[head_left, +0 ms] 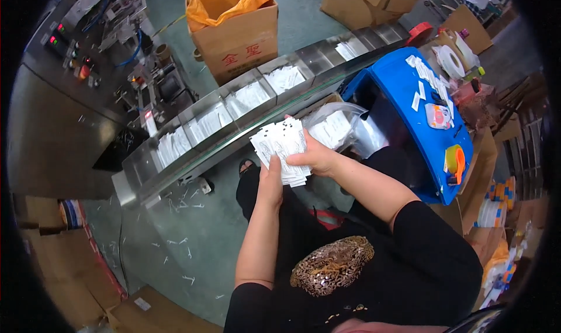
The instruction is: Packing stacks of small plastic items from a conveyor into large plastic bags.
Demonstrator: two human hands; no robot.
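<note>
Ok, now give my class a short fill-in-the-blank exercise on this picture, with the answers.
1. The left hand and right hand hold a stack of flat packets that are mostly ____.
2. The orange bag lines a box made of ____.
3. The shirt with the gold pattern is coloured ____.

Missing words: white; cardboard; black.

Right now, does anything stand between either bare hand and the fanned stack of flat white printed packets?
Nothing visible does: the bare left hand and bare right hand both grip the fanned stack of flat white printed packets directly.
</note>
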